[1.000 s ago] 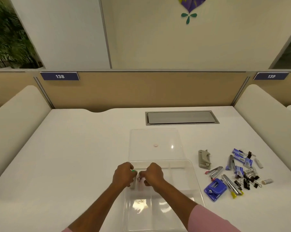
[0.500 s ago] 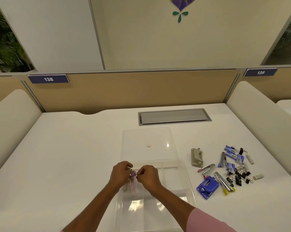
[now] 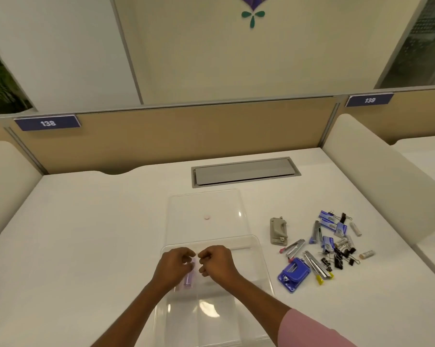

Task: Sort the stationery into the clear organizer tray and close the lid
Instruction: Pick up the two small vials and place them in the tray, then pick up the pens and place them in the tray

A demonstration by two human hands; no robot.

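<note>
clear organizer tray (image 3: 262, 266) flat on white desk, lid (image 3: 206, 204) open behind it. stationery pile (image 3: 331, 244) just right of tray.

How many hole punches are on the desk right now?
2. The grey hole punch lies right of the open lid; the blue hole punch lies nearer, beside the tray. The clutter may hide more.
</note>
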